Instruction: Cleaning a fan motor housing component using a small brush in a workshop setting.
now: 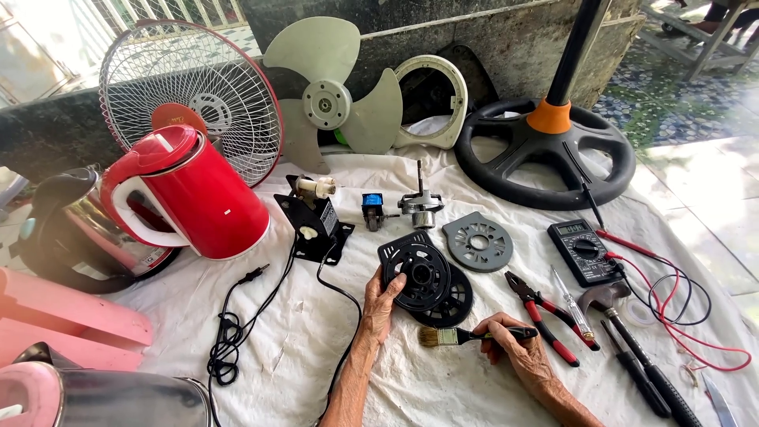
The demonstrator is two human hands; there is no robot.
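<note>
Two kettles are seen at the left, a dark steel one (71, 229) and a red one (194, 194) bearing a small white label low on its side. One wire fan guard (190, 95) with a round red centre badge and one three-bladed fan blade (332, 99) are propped behind. A black round motor cover (417, 273) is gripped at its edge by the left hand (383, 304), fingers curled, over a second black disc (452, 304). One small paintbrush (462, 336) is held in the closed right hand (518, 348). One pair of red-handled pliers (545, 316) and one multimeter (581, 251) lie to the right.
</note>
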